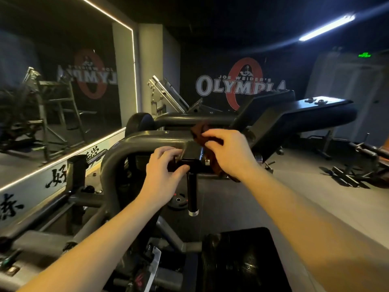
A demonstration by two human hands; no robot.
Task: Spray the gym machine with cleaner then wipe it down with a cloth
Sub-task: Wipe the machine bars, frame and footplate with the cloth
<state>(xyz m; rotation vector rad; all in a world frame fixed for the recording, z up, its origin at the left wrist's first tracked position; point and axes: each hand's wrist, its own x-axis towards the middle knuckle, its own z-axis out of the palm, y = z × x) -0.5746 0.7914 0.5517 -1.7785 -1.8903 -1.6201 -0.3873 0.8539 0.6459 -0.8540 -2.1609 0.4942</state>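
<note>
Head view, left to right: left hand (166, 167), fingers (166, 151) curled round black square bracket (189, 162) on grey tubular steel gym machine (147, 139); black cylindrical handle (192, 194) hanging straight down beneath. Right hand (228, 153), fingers (212, 134) pinching crumpled dark reddish-brown cloth (200, 130) atop tube, just right of bracket. Likely next: wiping leftward along tube.

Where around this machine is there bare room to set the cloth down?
The black pad below the forearms is bare; so is the grey floor right of the right hand, before the bench. Left of the handle, frame tubes and a weight plate crowd the space.
</note>
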